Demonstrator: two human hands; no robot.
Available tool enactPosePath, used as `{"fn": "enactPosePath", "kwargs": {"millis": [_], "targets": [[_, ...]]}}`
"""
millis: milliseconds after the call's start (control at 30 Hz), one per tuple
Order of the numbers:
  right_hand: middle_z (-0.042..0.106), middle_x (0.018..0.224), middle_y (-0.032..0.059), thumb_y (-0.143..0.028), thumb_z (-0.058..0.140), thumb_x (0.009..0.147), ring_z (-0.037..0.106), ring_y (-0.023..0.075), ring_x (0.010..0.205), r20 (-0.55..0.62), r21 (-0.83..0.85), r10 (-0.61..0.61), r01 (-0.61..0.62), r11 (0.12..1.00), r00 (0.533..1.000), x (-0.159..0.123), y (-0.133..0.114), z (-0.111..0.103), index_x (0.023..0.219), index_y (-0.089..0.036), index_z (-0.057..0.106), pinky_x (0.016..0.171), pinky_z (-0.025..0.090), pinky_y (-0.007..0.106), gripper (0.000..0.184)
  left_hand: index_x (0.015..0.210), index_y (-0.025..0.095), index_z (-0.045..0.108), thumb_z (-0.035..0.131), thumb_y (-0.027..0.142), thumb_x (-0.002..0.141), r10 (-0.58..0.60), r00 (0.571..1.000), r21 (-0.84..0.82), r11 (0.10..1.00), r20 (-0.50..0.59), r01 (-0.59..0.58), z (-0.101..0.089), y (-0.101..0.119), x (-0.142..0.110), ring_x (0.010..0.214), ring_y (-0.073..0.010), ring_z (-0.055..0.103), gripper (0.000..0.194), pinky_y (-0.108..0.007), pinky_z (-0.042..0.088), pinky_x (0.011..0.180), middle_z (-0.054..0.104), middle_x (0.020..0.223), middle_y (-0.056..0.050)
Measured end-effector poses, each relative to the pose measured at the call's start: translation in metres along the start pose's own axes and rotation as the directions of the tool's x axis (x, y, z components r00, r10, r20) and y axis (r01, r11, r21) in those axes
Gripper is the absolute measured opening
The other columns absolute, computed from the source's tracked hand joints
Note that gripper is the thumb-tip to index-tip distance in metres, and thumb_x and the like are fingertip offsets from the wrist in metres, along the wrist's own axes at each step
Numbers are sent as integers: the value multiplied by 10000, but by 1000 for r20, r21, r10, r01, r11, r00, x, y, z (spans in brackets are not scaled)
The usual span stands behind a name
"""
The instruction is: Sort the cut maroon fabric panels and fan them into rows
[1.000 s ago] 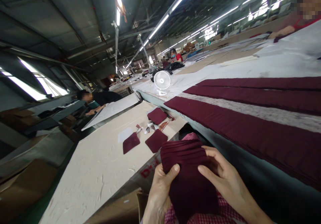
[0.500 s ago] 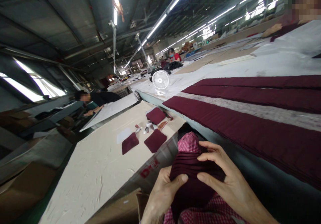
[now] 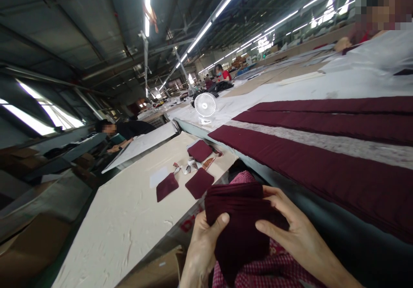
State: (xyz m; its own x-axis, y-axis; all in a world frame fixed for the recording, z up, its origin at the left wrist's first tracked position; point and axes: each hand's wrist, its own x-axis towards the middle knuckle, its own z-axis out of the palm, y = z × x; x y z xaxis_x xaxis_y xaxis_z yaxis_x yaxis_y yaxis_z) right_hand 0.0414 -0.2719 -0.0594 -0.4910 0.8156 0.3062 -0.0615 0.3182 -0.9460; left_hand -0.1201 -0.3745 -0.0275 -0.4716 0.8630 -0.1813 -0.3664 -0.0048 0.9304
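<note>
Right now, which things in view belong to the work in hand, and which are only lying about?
Likely part of the work:
layered maroon cloth, between left hand and right hand
perhaps matching maroon pieces

Seemingly only lying about:
white fan
pale sheet

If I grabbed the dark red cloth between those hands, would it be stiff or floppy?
Probably floppy: the cloth ripples and creases near its top. It might slip apart into pieces, since it looks like several loose layers.

Creased maroon fabric stack [image 3: 240, 223], fanned
</note>
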Motion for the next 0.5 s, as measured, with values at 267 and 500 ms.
{"fn": "enactPosePath", "kwargs": {"millis": [267, 500], "targets": [[697, 1178, 78, -470, 597, 955, 656, 272, 1073, 380, 152, 44, -109, 982, 924, 1, -4, 3, 1122, -225, 754, 958, 542, 363, 336, 745, 144, 775, 926, 290, 599, 23, 989, -165, 985, -143, -47, 3, 1, 4, 776, -289, 763, 255, -389, 594, 791, 790, 742, -99], [729, 1118, 59, -465, 682, 897, 678, 278, 1032, 294, 79, 34, -60, 995, 955, 0, -3, 7, 1085, -248, 778, 958, 547, 364, 302, 772, 142, 781, 931, 280, 592, 50, 980, -154, 985, -191, -80, -1, 7, 5, 796, -291, 769, 272, -386, 603, 807, 794, 746, -93]]}}
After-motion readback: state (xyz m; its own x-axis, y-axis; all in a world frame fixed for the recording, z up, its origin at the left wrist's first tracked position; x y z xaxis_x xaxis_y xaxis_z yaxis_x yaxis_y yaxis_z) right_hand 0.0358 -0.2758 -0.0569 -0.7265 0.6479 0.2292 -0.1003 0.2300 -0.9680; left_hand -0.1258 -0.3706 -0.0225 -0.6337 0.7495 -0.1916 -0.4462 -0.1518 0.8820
